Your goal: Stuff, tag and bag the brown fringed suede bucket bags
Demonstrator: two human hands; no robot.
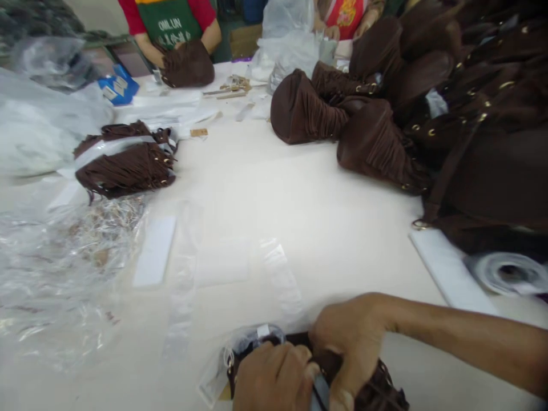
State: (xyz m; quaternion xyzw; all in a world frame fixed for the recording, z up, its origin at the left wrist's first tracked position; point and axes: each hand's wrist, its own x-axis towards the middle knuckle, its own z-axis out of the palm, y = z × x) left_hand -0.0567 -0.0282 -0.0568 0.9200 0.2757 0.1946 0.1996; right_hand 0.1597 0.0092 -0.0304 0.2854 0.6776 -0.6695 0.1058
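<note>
At the bottom edge of the head view lies a dark brown fringed bag (pixel 382 388), mostly covered by my hands and cut off by the frame. My left hand (pixel 274 377) is closed on its left part, fingers curled over. From the right, my right hand (pixel 355 337) grips the bag's upper edge, thumb pointing down. A grey strip (pixel 319 393) shows between the two hands; what it belongs to is hard to make out. Beside my left hand, clear plastic (pixel 214 377) and a small white tag (pixel 262 330) stick out from the bag.
Brown bags (pixel 492 171) are heaped at the right, near a tape roll (pixel 511 273) and white strip (pixel 454 274). A wrapped fringed bag (pixel 128 165) and crumpled plastic (pixel 64 274) lie left. Across the white table (pixel 325 217), a person in a green apron (pixel 171 25) handles another bag (pixel 188 64).
</note>
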